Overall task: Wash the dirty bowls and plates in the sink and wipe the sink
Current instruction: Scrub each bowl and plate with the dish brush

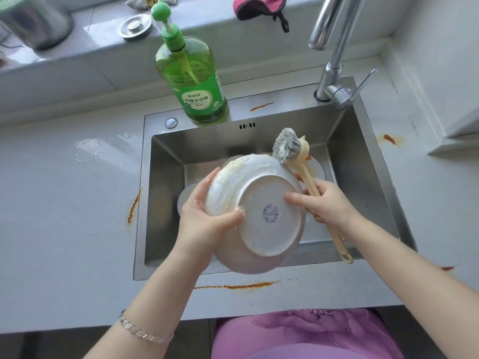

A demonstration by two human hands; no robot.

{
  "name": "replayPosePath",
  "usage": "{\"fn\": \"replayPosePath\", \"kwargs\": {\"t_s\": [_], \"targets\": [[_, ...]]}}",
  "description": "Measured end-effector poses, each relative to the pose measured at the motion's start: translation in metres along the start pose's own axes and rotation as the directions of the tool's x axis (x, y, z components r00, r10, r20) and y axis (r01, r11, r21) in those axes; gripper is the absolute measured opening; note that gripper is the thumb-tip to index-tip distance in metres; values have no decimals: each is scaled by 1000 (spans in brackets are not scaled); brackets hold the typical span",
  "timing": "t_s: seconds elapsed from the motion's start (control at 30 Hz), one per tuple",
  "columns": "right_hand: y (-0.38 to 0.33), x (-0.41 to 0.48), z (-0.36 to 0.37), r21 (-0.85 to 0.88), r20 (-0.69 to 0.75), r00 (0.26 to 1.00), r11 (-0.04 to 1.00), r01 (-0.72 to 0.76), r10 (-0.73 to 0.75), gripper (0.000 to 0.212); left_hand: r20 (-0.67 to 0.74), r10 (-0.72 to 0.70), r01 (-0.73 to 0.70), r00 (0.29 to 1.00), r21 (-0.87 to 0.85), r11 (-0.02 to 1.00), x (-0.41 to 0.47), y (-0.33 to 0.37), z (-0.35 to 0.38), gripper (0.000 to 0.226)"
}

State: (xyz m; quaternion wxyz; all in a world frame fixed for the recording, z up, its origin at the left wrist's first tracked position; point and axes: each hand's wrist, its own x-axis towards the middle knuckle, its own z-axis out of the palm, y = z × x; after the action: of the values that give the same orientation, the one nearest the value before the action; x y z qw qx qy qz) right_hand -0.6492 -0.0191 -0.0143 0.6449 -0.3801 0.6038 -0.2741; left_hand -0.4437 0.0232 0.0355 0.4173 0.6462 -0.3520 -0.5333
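Over the steel sink (166,161) I hold a white bowl (261,200) turned so its underside faces me, with soapy, yellowish smears on its outer wall. My left hand (204,216) grips the bowl's left rim, thumb on the base ring. My right hand (329,203) holds the cream handle of a dish brush (290,146), and its fingertips touch the bowl's base. The grey brush head sits at the bowl's upper right edge. More white dishes (317,167) lie in the sink behind the bowl, mostly hidden.
A green dish soap bottle (197,81) stands on the sink's back ledge. The chrome tap (334,55) rises at the back right. Orange sauce smears (238,285) mark the counter in front and at both sides. A metal pot and a pink cloth (256,6) lie on the sill.
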Motion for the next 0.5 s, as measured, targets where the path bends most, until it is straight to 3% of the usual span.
{"fn": "replayPosePath", "kwargs": {"t_s": [0.13, 0.3, 0.37, 0.43, 0.5], "targets": [[-1, 0, 3, -65, 24, 1000, 998, 19, -17, 51, -4, 39, -39, 999, 52, 998, -8, 0, -2, 66], [-10, -15, -4, -465, -117, 957, 866, 184, -266, 38, -61, 92, -82, 994, 143, 986, -12, -2, -8, 66], [-19, -26, 0, -557, -44, 924, 777, 293, -380, 36, -81, 120, -103, 989, 193, 976, -12, -3, -9, 65], [-26, -41, 11, -622, 120, 867, 643, 446, -484, 41, -101, 134, -109, 986, 225, 968, -10, -3, -10, 66], [-29, -48, 20, -608, 208, 853, 619, 496, -479, 39, -101, 142, -111, 985, 261, 959, -7, -3, -12, 66]]}}
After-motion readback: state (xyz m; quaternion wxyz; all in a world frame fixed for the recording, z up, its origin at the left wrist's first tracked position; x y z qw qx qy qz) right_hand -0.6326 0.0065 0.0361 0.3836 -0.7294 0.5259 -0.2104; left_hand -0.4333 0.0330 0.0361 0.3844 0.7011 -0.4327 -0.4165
